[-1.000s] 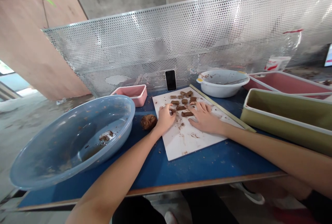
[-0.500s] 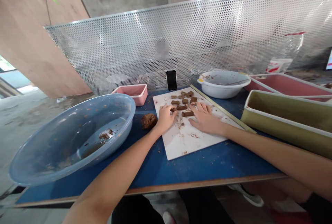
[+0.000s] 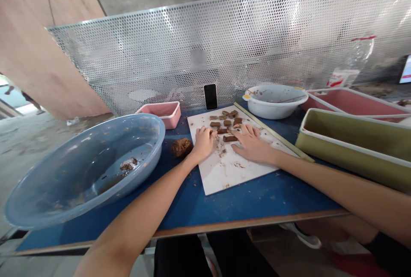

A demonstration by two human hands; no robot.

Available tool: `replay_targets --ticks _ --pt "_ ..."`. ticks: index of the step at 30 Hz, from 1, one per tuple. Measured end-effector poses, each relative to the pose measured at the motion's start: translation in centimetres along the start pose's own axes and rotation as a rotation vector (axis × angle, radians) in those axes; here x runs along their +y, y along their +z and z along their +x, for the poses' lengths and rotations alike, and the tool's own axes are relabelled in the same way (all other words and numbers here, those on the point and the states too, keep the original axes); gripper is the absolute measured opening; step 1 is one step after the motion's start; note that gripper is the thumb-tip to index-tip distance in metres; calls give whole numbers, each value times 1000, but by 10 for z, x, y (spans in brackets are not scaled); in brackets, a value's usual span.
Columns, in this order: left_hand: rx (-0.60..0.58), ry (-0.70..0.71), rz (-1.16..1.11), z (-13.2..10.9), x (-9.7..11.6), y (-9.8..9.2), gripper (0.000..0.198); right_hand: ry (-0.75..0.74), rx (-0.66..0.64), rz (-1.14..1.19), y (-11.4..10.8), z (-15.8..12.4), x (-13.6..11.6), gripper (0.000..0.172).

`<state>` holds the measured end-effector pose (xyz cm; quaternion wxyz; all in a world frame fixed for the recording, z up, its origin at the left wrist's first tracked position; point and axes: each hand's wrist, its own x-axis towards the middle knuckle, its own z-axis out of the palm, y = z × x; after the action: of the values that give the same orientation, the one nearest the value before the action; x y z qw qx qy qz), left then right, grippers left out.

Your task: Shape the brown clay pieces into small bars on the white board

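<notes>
On the white board (image 3: 224,174) lie several short, dark brown pieces of what looks like clay (image 3: 230,138). My left hand (image 3: 204,145) rests at the board's left side, fingers curled and drawn together beside the pieces; what lies between them, if anything, is hidden. My right hand (image 3: 252,145) lies palm down on the board with its fingers apart, the fingertips close to the right ends of the nearest pieces. A large brown lump (image 3: 182,147) sits on the blue table just left of my left wrist. Brown crumbs and smears mark the board between my hands.
A big blue basin (image 3: 150,125) with wet brown matter stands left. Behind are a small pink tub (image 3: 175,118), an upright phone-like device (image 3: 210,97) and a perforated metal screen (image 3: 144,54). Rightward are a flat strip (image 3: 272,133), a white basin (image 3: 272,110) and a green trough (image 3: 346,140).
The gap between my left thumb and fingers has closed, covering the dark bit seen there before. My right hand has barely moved. The whole view has shifted slightly.
</notes>
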<state>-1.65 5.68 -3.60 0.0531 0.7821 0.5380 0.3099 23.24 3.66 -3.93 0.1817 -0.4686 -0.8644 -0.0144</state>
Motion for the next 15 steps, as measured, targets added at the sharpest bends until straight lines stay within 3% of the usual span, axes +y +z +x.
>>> replay_targets --ticks 8,15 --pt "-13 10 40 0 3 -2 30 17 -5 21 1 0 1 62" --pt "-29 49 83 2 1 1 32 -6 9 1 2 0 1 55"
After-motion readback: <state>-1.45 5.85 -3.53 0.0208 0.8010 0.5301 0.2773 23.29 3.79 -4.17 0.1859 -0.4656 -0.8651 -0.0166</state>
